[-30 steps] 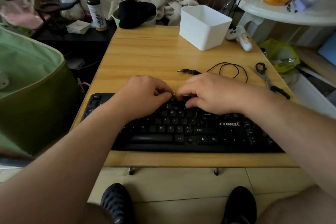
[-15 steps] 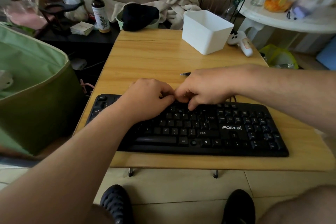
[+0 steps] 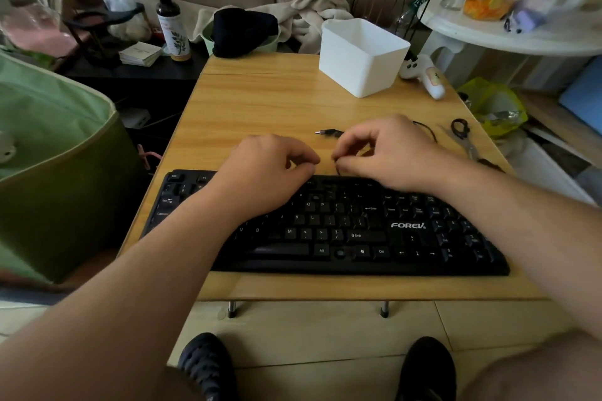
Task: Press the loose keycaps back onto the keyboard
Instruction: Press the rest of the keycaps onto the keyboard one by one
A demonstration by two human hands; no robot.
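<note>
A black keyboard (image 3: 358, 231) lies across the near part of the wooden table (image 3: 260, 101). My left hand (image 3: 270, 172) hovers over its upper left rows, fingers curled with thumb against forefinger, and nothing shows in it. My right hand (image 3: 387, 153) is at the keyboard's far edge. Its thumb and forefinger pinch a small dark piece (image 3: 337, 170), apparently a keycap, which is mostly hidden. A gap separates the two hands. My forearms cover the keyboard's left part and its upper right corner.
A white bin (image 3: 361, 55) stands at the back of the table, with a white handheld device (image 3: 423, 75) beside it. A black cable plug (image 3: 329, 132) and scissors (image 3: 462, 137) lie behind the keyboard. A green bag (image 3: 55, 156) stands left of the table.
My hands were pressed together over the top rows; they have now drawn apart, and the right hand has lifted toward the keyboard's far edge.
</note>
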